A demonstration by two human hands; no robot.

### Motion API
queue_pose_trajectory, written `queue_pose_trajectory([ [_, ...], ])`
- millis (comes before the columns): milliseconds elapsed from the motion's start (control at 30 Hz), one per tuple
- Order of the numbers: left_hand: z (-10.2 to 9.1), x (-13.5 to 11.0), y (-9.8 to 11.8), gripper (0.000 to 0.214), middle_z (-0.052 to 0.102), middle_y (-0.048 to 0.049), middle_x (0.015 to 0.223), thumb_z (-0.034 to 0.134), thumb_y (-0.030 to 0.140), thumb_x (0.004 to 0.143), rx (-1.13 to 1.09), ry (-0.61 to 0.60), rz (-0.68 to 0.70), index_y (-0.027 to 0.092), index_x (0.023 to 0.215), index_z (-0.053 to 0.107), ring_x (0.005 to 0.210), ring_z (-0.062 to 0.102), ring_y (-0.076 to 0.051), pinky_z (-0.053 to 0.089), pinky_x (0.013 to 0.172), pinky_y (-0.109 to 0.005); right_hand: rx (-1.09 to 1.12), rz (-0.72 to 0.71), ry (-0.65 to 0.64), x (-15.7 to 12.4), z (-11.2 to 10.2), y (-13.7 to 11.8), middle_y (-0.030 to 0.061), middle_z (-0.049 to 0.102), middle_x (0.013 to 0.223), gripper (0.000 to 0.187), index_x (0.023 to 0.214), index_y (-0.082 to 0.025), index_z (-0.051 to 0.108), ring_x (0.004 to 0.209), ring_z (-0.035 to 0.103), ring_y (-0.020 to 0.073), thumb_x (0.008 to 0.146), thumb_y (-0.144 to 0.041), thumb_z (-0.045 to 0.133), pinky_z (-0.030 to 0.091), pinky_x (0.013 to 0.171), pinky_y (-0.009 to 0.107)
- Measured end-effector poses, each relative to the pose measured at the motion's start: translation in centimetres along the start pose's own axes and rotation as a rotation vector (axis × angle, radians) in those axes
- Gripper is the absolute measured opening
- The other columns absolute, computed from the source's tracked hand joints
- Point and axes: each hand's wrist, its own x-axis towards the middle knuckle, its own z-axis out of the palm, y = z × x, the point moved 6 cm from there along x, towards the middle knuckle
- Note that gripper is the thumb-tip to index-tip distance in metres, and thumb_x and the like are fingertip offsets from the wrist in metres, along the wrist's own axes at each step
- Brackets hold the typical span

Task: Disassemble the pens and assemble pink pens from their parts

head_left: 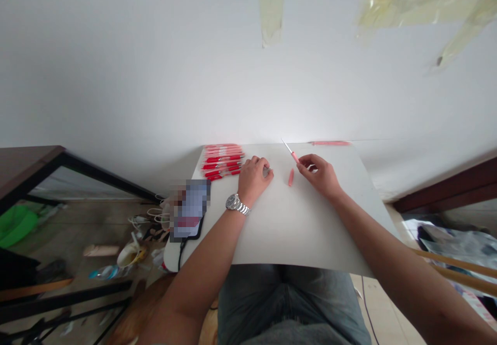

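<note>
My right hand [316, 174] pinches a pink pen part [295, 157] between thumb and fingertips. A thin white refill sticks out of it, pointing up and to the left. Below, a short pink pen piece [291, 177] lies loose on the white table [295, 226]. My left hand [254, 177], with a metal watch at the wrist, rests curled on the tabletop. Something small and greyish [266, 171] shows between its thumb and fingers, too hidden to name. Just left of that hand lies a row of red and pink pens [222, 160].
Against the wall at the table's back right lies a pink pen [332, 143]. A phone [190, 210] with a cable sits at the left edge. Beyond that, a dark-framed table [58, 159] stands over a cluttered floor with a green basin [17, 224].
</note>
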Motion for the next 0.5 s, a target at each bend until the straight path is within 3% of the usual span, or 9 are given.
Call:
queue_pose_trajectory([
  [500,0.41,0.03,0.27,0.005,0.064,-0.0074,0.097,0.059,0.020,0.096,0.045,-0.074,0.011,0.022,0.093,0.063,0.093,0.060,-0.025,0.047,0.085,-0.039,-0.003,-0.015,-0.009,-0.10,0.24,0.06,0.0031,0.072,0.089,0.020,0.096,-0.023,0.070,0.078,0.067,0.0184,0.091,-0.042,0.068,0.054,0.071,0.034],
])
